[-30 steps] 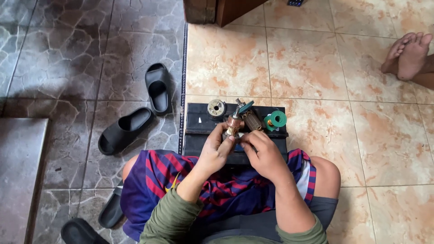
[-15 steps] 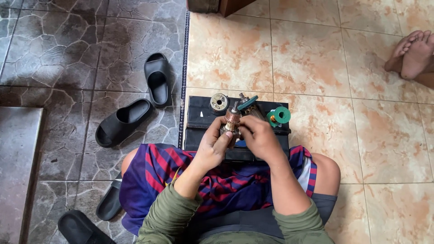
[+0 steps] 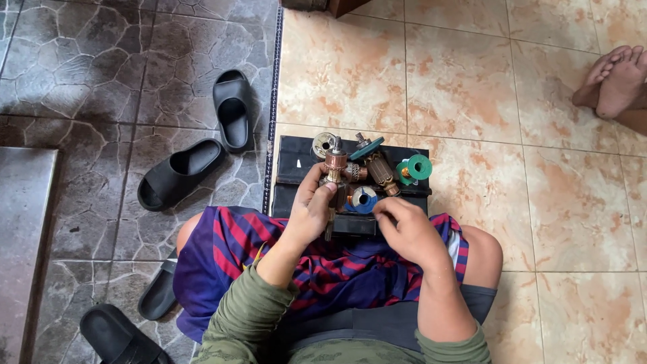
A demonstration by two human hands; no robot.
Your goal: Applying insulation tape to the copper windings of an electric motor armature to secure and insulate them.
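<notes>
Nearest the camera, the left hand point(image 3: 311, 212) has its fingers clamped on a copper-wound motor armature point(image 3: 335, 176), held upright with its shaft running toward and away from the body over the black mat point(image 3: 291, 162) on the floor. The right hand point(image 3: 404, 226) sits just beside it, fingers curled together near a small blue-and-silver ring part point(image 3: 364, 199); whether they pinch anything I cannot tell. Beyond lie a second armature point(image 3: 379, 167), a green spool point(image 3: 414, 168) and a round metal bearing piece point(image 3: 324, 143). Farther left, black slippers point(image 3: 202, 145).
</notes>
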